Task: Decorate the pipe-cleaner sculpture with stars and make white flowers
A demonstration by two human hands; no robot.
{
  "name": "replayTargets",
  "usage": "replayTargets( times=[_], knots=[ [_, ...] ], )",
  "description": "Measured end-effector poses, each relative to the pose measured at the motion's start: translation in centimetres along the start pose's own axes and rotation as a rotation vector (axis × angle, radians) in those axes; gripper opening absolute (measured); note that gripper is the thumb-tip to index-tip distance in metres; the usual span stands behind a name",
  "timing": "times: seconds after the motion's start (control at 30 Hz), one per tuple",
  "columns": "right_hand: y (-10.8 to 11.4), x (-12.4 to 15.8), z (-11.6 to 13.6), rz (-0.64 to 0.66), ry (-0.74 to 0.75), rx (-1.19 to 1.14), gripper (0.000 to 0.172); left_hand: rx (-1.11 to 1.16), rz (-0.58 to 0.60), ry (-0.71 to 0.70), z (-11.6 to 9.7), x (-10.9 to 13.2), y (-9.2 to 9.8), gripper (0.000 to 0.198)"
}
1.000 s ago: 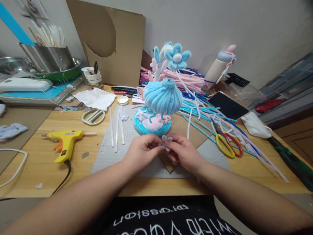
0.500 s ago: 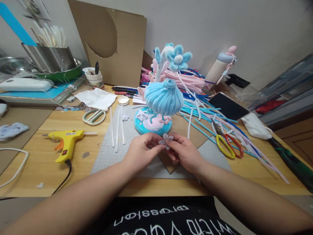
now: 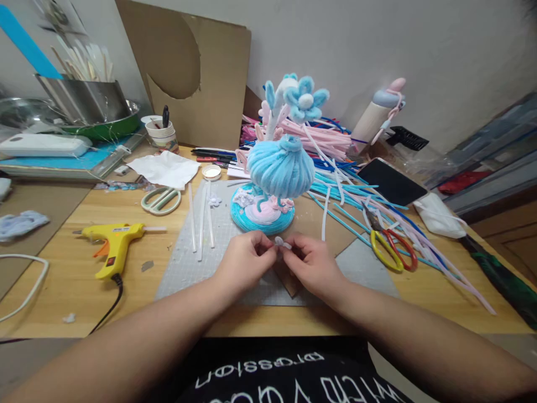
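Between my fingertips is a small white pipe-cleaner flower (image 3: 282, 243), partly covered by the fingers. My left hand (image 3: 247, 257) pinches it from the left, and my right hand (image 3: 312, 260) pinches it from the right. Just beyond them stands a pipe-cleaner lamp-like craft with a pleated light-blue shade (image 3: 281, 167), a blue flower (image 3: 306, 101) on a curved white stem, and a round blue, pink and white base (image 3: 262, 223). Under my hands lie a grey cutting mat (image 3: 180, 280) and a piece of brown cardboard (image 3: 289, 282).
A yellow glue gun (image 3: 117, 243) and clear glue sticks (image 3: 201, 224) lie left. Pliers with red and yellow handles (image 3: 388, 252), loose pipe cleaners (image 3: 348, 224) and a phone (image 3: 392, 182) are right. A bottle (image 3: 373, 120) and cardboard sheet (image 3: 222, 84) stand behind.
The white flower has turned from facing me to lying tilted between my fingertips. My fingers have closed in around it, hiding more of its petals.
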State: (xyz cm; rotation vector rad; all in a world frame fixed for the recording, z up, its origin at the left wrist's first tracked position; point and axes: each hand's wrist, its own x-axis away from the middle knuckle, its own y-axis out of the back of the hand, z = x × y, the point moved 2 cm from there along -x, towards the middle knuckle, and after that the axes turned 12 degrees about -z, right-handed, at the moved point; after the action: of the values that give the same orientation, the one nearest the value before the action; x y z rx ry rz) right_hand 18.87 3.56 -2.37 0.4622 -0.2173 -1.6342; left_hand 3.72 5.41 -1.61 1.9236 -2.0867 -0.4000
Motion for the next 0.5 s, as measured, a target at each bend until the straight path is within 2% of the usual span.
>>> replayTargets(
  times=[0.1, 0.23, 0.33, 0.5],
  knots=[
    [-0.1, -0.2, 0.0, 0.006, -0.026, -0.028, 0.015, 0.020, -0.018, 0.013, -0.1, 0.0, -0.2, 0.009],
    [-0.3, -0.7, 0.3, 0.147, -0.237, -0.177, 0.015, 0.226, 0.013, 0.007, -0.4, -0.3, -0.3, 0.012],
    [-0.1, -1.0, 0.7, 0.225, -0.328, -0.281, 0.016, 0.399, 0.065, 0.103, -0.4, -0.6, -0.2, 0.017],
    [0.0, -1.3, 0.7, 0.206, -0.375, -0.403, 0.024, 0.591, 0.078, 0.295, 0.1, -0.9, -0.2, 0.024]
  ],
)
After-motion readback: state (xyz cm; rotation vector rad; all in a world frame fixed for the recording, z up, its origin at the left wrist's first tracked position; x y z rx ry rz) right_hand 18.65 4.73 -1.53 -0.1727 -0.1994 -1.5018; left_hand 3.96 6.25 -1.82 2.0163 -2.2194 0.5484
